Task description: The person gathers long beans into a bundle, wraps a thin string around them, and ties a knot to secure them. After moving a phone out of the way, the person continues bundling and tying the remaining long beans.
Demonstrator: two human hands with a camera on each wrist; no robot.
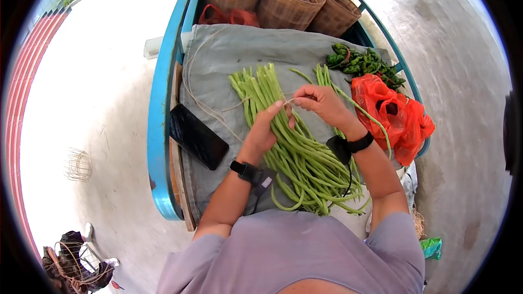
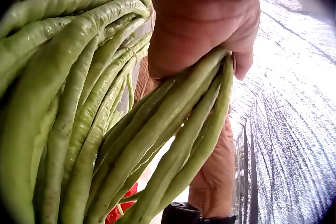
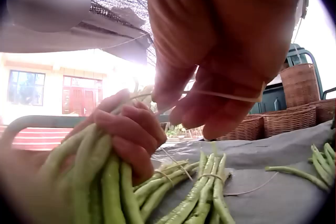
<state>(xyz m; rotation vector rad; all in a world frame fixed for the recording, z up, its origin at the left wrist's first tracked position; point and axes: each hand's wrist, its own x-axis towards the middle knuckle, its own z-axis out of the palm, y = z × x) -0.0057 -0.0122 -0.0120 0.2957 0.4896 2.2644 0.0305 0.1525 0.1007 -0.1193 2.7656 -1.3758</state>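
Long green beans [image 1: 310,163] lie in a bundle down the middle of the grey cloth, stem ends away from me. My left hand [image 1: 262,133] grips a small bunch of long beans [image 2: 173,124] near its stem ends, fingers wrapped around it in the right wrist view. My right hand [image 1: 329,106] pinches a thin pale string [image 3: 228,96] between thumb and fingers, close by the left hand at the bunch's top. Beside them, bean bunches [image 3: 210,187] bound with string rest on the cloth. Part of the held bunch is hidden behind the left hand.
Several wicker baskets [image 1: 291,2] stand at the far end of the blue-railed cart [image 1: 163,109]. A black phone [image 1: 199,137] and loose strings [image 1: 189,73] lie left on the cloth [image 1: 218,49]. Rightward are green peppers [image 1: 368,64], a red plastic bag [image 1: 389,114] and loose beans [image 1: 323,78].
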